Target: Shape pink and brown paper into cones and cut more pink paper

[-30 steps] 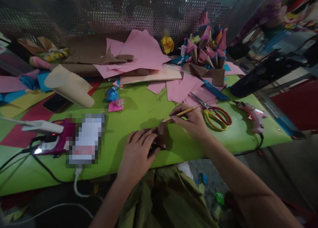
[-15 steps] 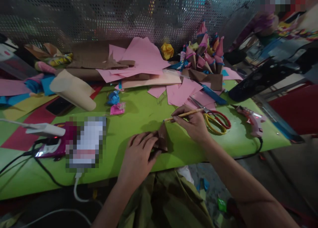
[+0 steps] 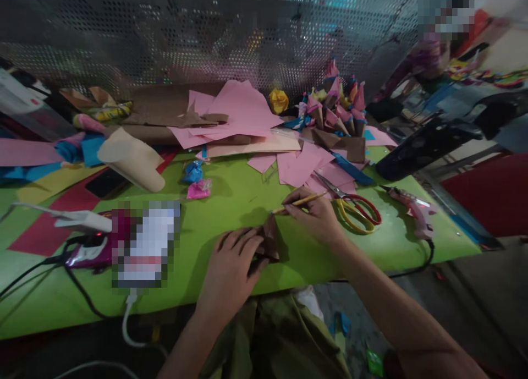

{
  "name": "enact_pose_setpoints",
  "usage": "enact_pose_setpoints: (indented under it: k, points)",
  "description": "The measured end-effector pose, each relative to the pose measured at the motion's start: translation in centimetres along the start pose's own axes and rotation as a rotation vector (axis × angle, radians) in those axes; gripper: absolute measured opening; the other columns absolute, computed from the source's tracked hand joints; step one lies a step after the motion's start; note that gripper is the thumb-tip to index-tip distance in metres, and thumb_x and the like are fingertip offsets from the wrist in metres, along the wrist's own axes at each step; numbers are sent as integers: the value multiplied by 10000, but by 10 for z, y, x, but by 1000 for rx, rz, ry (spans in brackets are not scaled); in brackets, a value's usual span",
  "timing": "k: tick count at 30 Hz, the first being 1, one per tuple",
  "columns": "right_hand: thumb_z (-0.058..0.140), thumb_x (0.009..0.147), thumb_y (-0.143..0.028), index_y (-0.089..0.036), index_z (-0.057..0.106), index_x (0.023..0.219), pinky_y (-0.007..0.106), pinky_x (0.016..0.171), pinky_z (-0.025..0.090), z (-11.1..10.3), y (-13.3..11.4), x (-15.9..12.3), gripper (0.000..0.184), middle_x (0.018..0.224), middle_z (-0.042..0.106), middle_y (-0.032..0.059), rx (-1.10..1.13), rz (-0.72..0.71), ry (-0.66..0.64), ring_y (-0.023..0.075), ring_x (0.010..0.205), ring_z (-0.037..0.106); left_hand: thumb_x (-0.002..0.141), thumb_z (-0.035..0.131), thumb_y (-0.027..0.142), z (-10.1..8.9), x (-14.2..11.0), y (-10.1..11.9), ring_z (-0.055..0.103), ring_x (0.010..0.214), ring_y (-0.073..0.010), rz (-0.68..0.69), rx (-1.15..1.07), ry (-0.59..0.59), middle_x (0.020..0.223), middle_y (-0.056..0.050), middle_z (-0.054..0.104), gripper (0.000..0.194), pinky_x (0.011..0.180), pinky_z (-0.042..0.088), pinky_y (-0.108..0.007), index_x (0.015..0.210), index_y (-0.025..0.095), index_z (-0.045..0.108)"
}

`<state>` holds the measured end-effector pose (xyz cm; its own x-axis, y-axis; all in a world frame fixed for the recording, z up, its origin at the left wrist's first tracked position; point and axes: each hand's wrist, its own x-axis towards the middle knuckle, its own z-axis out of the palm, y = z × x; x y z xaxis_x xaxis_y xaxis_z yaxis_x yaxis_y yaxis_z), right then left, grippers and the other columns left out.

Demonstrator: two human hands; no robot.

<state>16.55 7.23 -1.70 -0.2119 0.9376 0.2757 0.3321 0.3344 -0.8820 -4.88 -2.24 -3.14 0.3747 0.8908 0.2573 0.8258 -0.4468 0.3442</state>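
Note:
My left hand (image 3: 233, 263) is closed around a small brown paper cone (image 3: 271, 239) near the table's front edge, its point facing away from me. In my right hand (image 3: 315, 217), a thin yellowish wooden stick (image 3: 305, 201) is pinched between thumb and fingers. The stick's end is at the cone's point; whether they touch, I cannot tell. Just right of that hand lie scissors (image 3: 358, 214) with one red and one yellow handle loop. Farther right rests a pink glue gun (image 3: 414, 208) with its cord hanging over the edge.
Pink paper sheets (image 3: 243, 112) and cut pieces cover the back of the green table (image 3: 231, 203). Several finished-looking paper cones (image 3: 334, 106) stand clustered behind. A dark bottle (image 3: 424, 150) leans at right. A phone (image 3: 148, 241) on a white cable and a power strip (image 3: 88, 250) lie left.
The whole view has shifted slightly downward as the head tilted. The right hand stays by the cone's point, and its stick looks a little more covered by the fingers.

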Motion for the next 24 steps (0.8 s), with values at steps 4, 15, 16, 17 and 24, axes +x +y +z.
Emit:
enact_pose_setpoints:
  k: [4,15,16,17,24]
  points:
    - [646,822,-248,-208,650,805,306,654,511,0,3,0,43,750,685,23,25,17,15,191,718,679,904,646,234,1,0,0,622,1177,-297,1,-16,21,1263,-104,715,303,1004,491,-514,1205,196,628]
    - [641,830,-246,-208,651,807,315,661,494,0,1,0,46,757,681,31,12,-1,19,199,724,667,898,660,231,1,0,0,622,1177,-301,6,-11,22,1263,-98,715,312,996,491,-521,1204,188,617]
    - [642,831,-244,-208,649,802,315,662,491,0,1,0,47,756,679,31,4,-8,9,199,722,662,899,658,231,1,0,0,622,1176,-302,7,-9,22,1265,-99,714,314,995,491,-522,1207,188,617]
    - [644,829,-240,-208,647,796,314,660,488,0,0,0,47,752,677,30,-4,-13,-1,197,718,657,898,659,230,1,0,0,623,1175,-302,8,-7,23,1266,-99,714,317,995,491,-522,1209,189,618]
    - [643,831,-230,-210,649,794,308,661,486,1,1,0,42,757,672,24,4,-16,2,188,718,656,886,670,225,2,-1,-1,622,1181,-297,3,-12,25,1266,-98,712,332,1002,489,-511,1214,196,626]
